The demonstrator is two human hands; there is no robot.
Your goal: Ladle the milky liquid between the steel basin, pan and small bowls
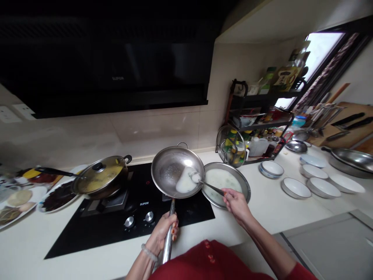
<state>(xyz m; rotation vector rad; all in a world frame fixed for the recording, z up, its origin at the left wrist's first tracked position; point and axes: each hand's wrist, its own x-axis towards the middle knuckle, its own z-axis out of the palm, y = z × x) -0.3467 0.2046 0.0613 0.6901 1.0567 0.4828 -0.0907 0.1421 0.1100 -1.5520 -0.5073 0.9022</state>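
Note:
My left hand [165, 231] is wrapped round the long metal handle of a wok [166, 165]. The wok is tilted over the stove, and milky white liquid [184, 184] pools at its right side. In my right hand [235, 203] is the handle of a ladle [196, 177], whose bowl rests in that liquid near the wok's right rim. Beside the wok, on the right, a wide metal basin [247, 186] holds more milky liquid with green bits. The basin's left rim lies close under or against the wok; whether they touch I cannot tell.
A lidded pan [101, 177] sits on the left burner, its black handle pointing left. Plates of food [60, 196] stand at the far left. Several white bowls [295, 188] are on the right counter, below a spice rack [262, 126] with a glass lid [231, 146] leaning on it.

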